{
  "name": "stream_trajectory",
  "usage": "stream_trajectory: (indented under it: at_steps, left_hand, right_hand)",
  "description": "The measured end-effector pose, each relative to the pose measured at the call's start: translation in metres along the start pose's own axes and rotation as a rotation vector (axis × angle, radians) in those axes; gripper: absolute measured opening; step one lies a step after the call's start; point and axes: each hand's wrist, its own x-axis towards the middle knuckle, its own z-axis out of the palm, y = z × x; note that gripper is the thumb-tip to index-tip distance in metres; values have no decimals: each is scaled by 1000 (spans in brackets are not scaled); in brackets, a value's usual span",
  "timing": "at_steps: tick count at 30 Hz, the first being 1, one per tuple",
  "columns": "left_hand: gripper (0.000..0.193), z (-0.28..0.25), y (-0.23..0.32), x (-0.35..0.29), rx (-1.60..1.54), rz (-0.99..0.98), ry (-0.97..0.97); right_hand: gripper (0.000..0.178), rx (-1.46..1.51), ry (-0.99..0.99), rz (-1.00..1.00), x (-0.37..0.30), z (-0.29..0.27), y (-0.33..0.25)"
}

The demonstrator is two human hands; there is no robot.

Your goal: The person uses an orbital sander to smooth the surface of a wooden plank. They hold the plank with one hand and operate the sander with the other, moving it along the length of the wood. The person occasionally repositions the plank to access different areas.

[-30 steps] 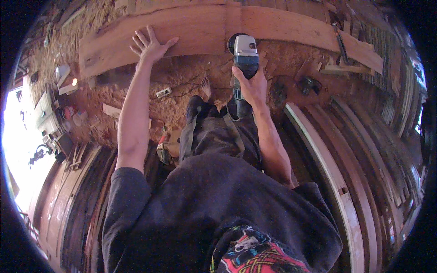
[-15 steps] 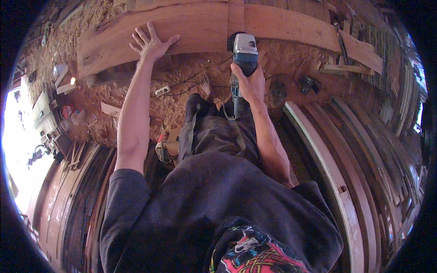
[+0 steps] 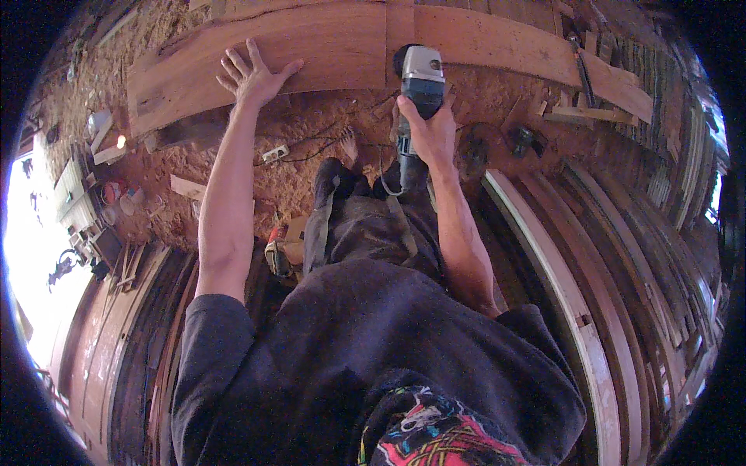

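A wide reddish-brown wooden board (image 3: 334, 54) lies across the far side. My left hand (image 3: 255, 78) rests flat on its left part, fingers spread. My right hand (image 3: 430, 133) is wrapped round the body of an angle grinder (image 3: 423, 87), which has a teal casing and a silver head. The grinder's dark round disc (image 3: 399, 59) is at the board's near edge, right of the middle; whether it touches the wood I cannot tell. A cable hangs in a loop below the tool.
A white power strip (image 3: 275, 154) with a cord lies on the sawdust-covered ground. Long stacked planks stand at left (image 3: 109, 342) and right (image 3: 594, 349). A hammer-like tool (image 3: 581, 71) lies across the board's right part. Another dark power tool (image 3: 525, 142) sits on the ground.
My right hand and the grinder have shifted slightly away from me, the grinder's head tipping a little. My left hand stays spread on the board, barely moved.
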Motion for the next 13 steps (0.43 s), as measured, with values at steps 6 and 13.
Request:
stream_trajectory:
  at_steps: [6, 13]
  left_hand:
    - [144, -1, -3, -2, -21, 14, -9]
    - [142, -1, 0, -3, -19, 12, 5]
  right_hand:
    - [63, -4, 17, -21, -3, -6, -26]
    - [59, -59, -123, 8, 17, 1, -12]
